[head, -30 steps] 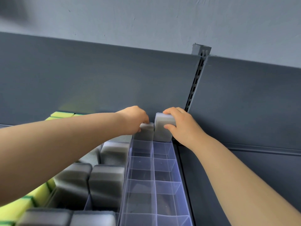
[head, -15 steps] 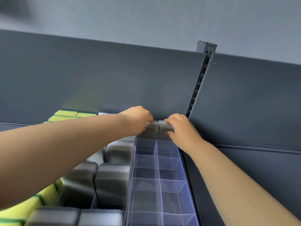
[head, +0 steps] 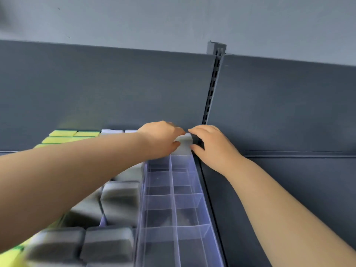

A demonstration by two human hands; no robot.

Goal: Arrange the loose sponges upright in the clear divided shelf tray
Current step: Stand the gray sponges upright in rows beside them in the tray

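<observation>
Grey back panel [head: 96,89] with a slotted post [head: 212,89] rises behind the shelf. Clear divided tray [head: 174,199], two compartments wide, runs from the near edge to the panel. Dark sponges [head: 120,197] stand packed just left of the tray, with yellow sponges [head: 63,133] farther left. Left hand [head: 159,139] lies curled against the pale sponge [head: 184,146]; whether it grasps anything cannot be told. Right hand [head: 212,145] pinches the pale sponge, fingers on top, thumb on its near face. The pale sponge stands upright in the tray's far right compartment, against the panel
</observation>
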